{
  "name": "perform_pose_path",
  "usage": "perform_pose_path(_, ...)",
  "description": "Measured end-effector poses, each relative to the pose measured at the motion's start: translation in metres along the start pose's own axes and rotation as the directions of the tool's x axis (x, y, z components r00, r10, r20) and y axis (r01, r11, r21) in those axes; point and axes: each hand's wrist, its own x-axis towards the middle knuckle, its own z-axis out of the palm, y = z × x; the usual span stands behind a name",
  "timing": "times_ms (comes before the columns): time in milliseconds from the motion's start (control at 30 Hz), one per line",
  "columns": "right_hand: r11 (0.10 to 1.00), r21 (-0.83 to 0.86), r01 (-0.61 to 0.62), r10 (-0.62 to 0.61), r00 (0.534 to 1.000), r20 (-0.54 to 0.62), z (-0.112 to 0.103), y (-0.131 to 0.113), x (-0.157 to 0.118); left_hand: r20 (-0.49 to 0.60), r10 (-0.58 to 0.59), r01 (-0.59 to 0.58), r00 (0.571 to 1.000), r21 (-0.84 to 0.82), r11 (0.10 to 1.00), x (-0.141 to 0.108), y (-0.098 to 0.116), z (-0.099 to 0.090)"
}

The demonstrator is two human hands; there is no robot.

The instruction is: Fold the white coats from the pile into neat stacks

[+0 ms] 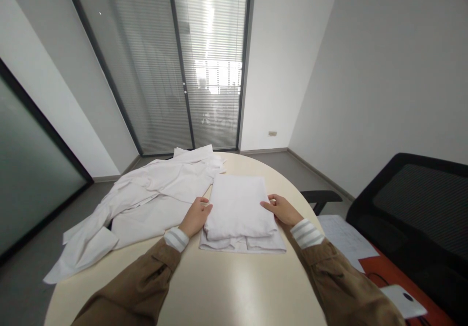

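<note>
A white garment [239,204], folded into a neat rectangle, lies flat on the round table in front of me. Its lower layers stick out a little past the top fold at the near edge; its exact kind is hidden by the folding. At its left edge, my left hand [196,216] pinches the fabric between thumb and fingers. On the opposite side my right hand [284,210] grips the right edge, thumb on top. Left of it a loose, rumpled heap of white garments [146,194] spreads across the table and hangs over its left edge.
The pale round table [234,287] has a curved far edge. To the right stand a black mesh chair [413,204] and its armrest [321,197]. Papers [345,238] and a white phone-like device [404,300] on an orange surface lie low at right. Behind are glass panels with blinds [153,63].
</note>
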Motion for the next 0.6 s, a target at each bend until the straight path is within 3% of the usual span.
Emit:
perform_pose_path(200,0.998,0.022,-0.052,0.054,0.995,-0.086,0.001,-0.002,0.001,0.163,-0.116,0.113,0.980,0.027,0.993,-0.012,0.006,-0.007)
perform_pose_path(300,1.000,0.009,-0.020,0.021,0.997,-0.080,0.000,0.002,0.002,0.252,-0.108,0.101,0.962,0.041,0.994,-0.020,0.007,-0.010)
perform_pose_path(367,1.000,0.007,-0.007,0.008,0.996,-0.087,0.001,0.006,0.003,0.256,-0.087,0.078,0.963,0.044,0.996,-0.025,0.007,-0.011)
perform_pose_path(500,1.000,-0.014,-0.003,0.002,0.998,-0.063,0.000,0.006,0.002,0.236,0.059,-0.101,0.970,0.171,0.980,-0.035,0.014,-0.015)
perform_pose_path(600,0.998,-0.058,0.018,-0.018,1.000,-0.004,-0.004,0.001,-0.003,0.342,0.141,-0.252,0.929,0.307,0.918,-0.043,0.023,-0.020)
